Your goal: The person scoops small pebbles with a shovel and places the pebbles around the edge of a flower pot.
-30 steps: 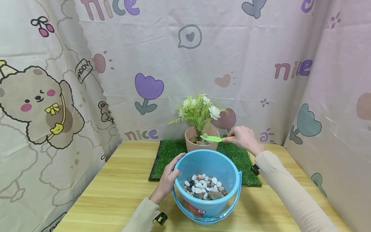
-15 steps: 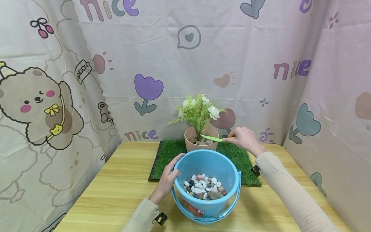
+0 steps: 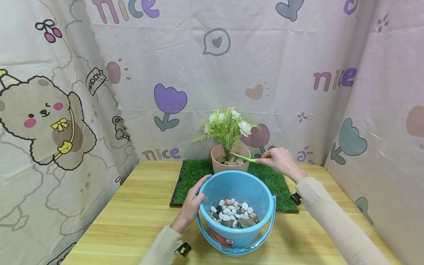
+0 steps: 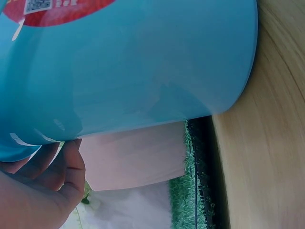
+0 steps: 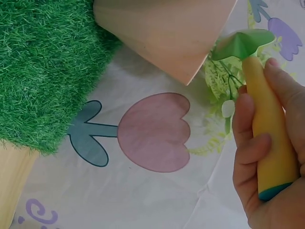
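My right hand (image 3: 281, 162) grips the yellow handle of a small garden trowel (image 5: 269, 129) with a green blade. In the head view, the blade (image 3: 243, 158) is turned nearly edge-on over the right rim of a pale pink flowerpot (image 3: 221, 169). Stones (image 3: 231, 162) lie in the pot around the stems of a plant with white flowers (image 3: 226, 125). My left hand (image 3: 190, 206) holds the left rim of a light blue bucket (image 3: 238, 230), thumb over the rim. White, grey and brown pebbles (image 3: 228, 212) cover the bucket's bottom.
Under the pot lies a green artificial grass mat (image 3: 195, 184); the bucket stands in front on the wooden table (image 3: 132, 206), its handle (image 3: 236, 251) hanging down toward me. A printed cloth (image 3: 205, 81) hangs behind and at both sides.
The trowel blade has tipped from nearly flat to edge-on, and the pebble at its tip is off it. My right hand has shifted slightly right. The left hand and bucket stay put.
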{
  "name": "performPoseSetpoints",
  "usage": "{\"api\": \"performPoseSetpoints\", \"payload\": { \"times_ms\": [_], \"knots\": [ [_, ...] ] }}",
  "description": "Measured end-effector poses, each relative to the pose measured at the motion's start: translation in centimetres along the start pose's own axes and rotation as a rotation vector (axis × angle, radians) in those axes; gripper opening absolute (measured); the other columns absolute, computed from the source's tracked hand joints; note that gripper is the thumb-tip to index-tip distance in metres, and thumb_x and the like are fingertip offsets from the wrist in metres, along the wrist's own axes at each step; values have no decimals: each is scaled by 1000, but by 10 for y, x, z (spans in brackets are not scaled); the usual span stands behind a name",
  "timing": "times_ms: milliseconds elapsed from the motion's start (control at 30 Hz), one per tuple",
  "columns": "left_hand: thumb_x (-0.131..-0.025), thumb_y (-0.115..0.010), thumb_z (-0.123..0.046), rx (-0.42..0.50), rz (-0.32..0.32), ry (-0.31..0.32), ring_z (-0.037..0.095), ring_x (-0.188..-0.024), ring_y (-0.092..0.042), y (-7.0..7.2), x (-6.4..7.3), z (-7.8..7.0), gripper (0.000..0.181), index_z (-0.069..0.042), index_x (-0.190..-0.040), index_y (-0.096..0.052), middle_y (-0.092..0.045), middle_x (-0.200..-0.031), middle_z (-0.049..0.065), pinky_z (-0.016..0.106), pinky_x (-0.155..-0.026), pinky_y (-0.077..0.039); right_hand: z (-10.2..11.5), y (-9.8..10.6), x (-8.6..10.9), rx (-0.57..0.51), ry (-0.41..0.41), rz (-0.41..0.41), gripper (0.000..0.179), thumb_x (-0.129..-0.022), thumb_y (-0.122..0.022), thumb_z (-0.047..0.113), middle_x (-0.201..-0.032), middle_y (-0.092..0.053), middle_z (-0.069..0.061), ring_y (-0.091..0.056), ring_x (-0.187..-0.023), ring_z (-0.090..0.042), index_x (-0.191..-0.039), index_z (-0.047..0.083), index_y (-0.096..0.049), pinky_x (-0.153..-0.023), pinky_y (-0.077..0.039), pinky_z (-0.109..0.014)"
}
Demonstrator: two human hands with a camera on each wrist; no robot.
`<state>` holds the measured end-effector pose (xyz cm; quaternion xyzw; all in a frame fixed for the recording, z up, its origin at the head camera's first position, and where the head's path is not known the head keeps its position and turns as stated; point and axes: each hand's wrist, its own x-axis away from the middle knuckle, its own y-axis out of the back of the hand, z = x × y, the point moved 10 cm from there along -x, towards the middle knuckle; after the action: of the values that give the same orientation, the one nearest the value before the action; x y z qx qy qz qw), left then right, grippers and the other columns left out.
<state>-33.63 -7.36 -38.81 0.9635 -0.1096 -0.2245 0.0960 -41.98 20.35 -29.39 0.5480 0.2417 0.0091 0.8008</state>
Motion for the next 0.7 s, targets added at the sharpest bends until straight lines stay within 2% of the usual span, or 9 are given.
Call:
{"api": "performPoseSetpoints", "payload": {
  "times_ms": [300,467,700],
  "knots": [
    [-82,-41,-5,1,-8,5,36,-122,-57,-1,0,1,69,-17,-150,-41,-51,-145,11,52,-91,-52,17,5,16,-76,133,-48,23,-82,-74,44,-75,-71,10,-53,-56,-5,-87,23,-80,-53,-43,-25],
    [-82,-41,-5,2,-4,9,36,-122,-57,-1,1,1,69,-17,-150,-41,-50,-145,11,52,-91,-52,28,9,28,-102,221,-79,27,-77,-79,42,-77,-72,8,-52,-58,-2,-89,18,-80,-53,-42,-22],
    [-83,-40,-5,12,7,5,37,-123,-57,0,0,-1,68,-16,-150,-40,-50,-145,12,52,-91,-52,43,9,41,-210,341,-54,19,-77,-81,36,-77,-69,13,-54,-61,0,-88,21,-79,-56,-46,-21]
  ]
}}
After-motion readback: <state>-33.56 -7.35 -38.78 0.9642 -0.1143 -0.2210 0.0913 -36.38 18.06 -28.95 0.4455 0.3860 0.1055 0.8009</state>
